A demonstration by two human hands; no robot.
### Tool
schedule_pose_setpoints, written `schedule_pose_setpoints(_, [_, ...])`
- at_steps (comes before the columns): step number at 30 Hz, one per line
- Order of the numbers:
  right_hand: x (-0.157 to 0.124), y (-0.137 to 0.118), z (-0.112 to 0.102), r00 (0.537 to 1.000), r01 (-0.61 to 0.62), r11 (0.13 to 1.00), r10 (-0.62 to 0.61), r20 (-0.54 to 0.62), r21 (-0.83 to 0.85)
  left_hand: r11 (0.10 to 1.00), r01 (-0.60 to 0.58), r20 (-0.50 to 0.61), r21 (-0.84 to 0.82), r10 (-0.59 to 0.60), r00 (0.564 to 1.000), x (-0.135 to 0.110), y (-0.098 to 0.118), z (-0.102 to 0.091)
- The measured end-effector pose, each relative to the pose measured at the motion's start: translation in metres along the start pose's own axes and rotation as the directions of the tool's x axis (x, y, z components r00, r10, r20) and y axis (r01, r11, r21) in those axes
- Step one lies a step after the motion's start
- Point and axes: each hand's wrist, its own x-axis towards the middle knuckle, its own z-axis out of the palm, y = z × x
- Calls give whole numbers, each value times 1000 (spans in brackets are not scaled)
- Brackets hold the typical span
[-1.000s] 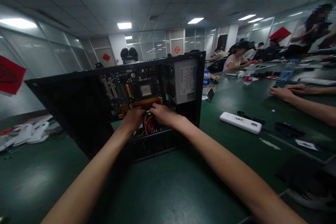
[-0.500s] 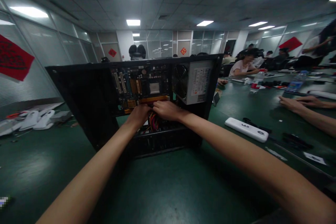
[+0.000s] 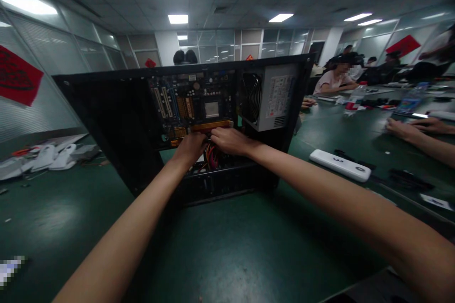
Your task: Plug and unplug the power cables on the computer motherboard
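Note:
An open black computer case (image 3: 117, 118) lies on its side on the green table (image 3: 227, 246). Inside it I see a motherboard (image 3: 188, 104) and a grey power supply (image 3: 273, 99) with a fan. Both my hands reach into the case under the motherboard's lower edge. My left hand (image 3: 192, 147) is curled with its fingers bent inward next to a bundle of red and yellow cables (image 3: 210, 157). My right hand (image 3: 231, 141) is also curled, knuckles up, touching my left hand's fingertips. What the fingers grip is hidden.
A white numbered device (image 3: 339, 164) and black parts (image 3: 408, 179) lie to the right. Another person's hands (image 3: 414, 128) rest on the table at the right edge. Other people sit further back with bottles (image 3: 353, 99). White items (image 3: 39, 158) lie at the left.
The view has shifted slightly, so the case sits a little higher and nearer. Both hands stay together at the same spot under the motherboard.

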Motion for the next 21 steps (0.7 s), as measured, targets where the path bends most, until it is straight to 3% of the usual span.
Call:
schedule_pose_setpoints(14, [2, 4, 13, 1000, -1, 1000, 1, -2, -27, 999, 33, 25, 7, -33, 999, -4, 2, -3])
schedule_pose_setpoints(21, [5, 0, 5, 998, -51, 999, 51, 44, 10, 976, 151, 73, 154, -164, 984, -7, 14, -12])
